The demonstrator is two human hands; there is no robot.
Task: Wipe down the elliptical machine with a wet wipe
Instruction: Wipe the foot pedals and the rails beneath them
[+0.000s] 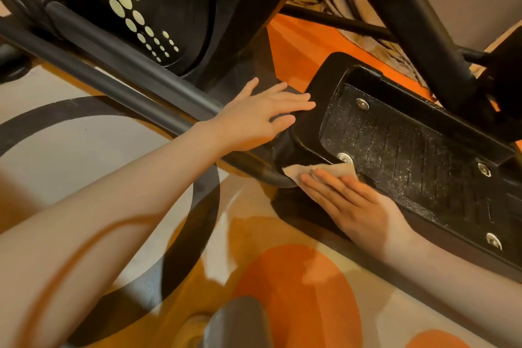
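- The pedal (409,155) of the elliptical was the landmark: a black tray with a raised rim, a ribbed tread speckled with pale dust, and four round metal bolts (362,104) on the tread.
- The wipe (299,171), the task's thing, lay flat on the pedal's near rim at its front corner, just beside one bolt.
- The right hand (356,206) pressed the wipe down with straight fingers laid together; its grip was released, nothing curled round the cloth, and the palm rested along the pedal's outer edge.
- The left hand (254,118) lay at the pedal's front end, fingers spread and straight, their tips touching the rounded front rim; this grip was released too, holding nothing.
- A dark bar (118,76) ran from under the left hand away from the pedal's front end.
- Beyond the bar and ahead of the pedal stood the black housing (158,8), marked with pale dots and a blue patch.
- A thick black post (421,37) rose behind the pedal's far side.
- Below the pedal lay a rug (296,291) with orange discs and dark rings on a pale ground.
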